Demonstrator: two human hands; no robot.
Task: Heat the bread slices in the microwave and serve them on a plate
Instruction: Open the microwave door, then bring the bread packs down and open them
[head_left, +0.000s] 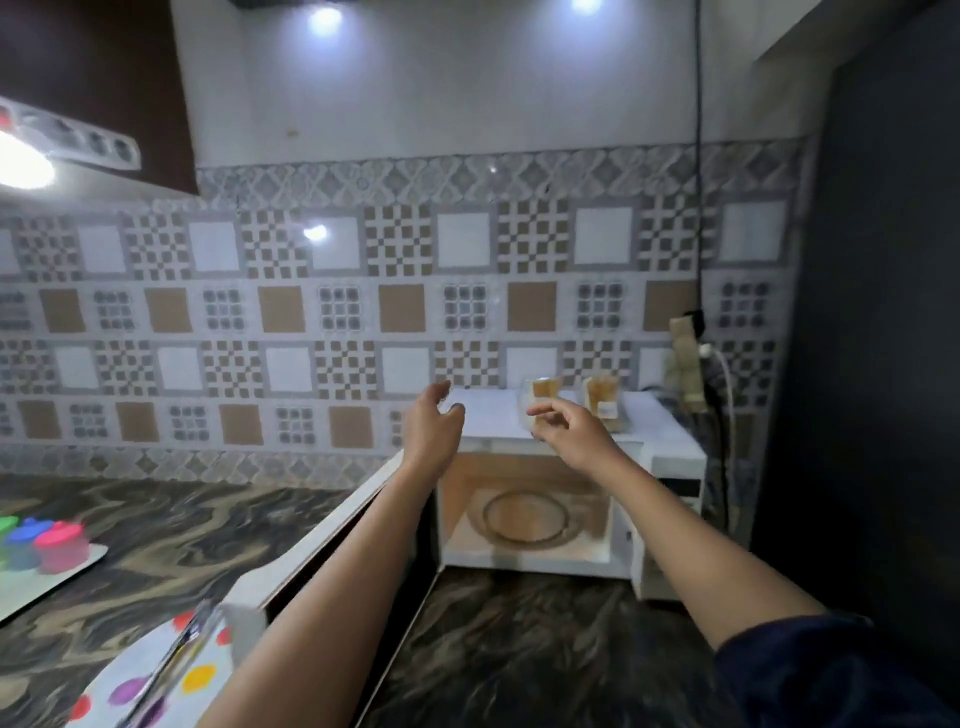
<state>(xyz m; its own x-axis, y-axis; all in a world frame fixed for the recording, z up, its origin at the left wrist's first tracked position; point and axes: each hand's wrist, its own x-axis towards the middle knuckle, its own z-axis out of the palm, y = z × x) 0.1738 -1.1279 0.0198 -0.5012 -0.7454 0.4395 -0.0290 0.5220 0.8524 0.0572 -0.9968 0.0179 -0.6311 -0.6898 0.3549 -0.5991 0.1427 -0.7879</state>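
Left grip (434, 423) wide and empty, right grip (563, 428) half curled, seemingly empty, both raised just short of the bread packets (602, 397) standing on top of the microwave (675, 460): close gently on one packet's sides, lift straight up, avoid squashing slices or toppling its neighbour.

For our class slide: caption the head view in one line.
Left hand and right hand reach toward clear bread bags atop open white microwave.
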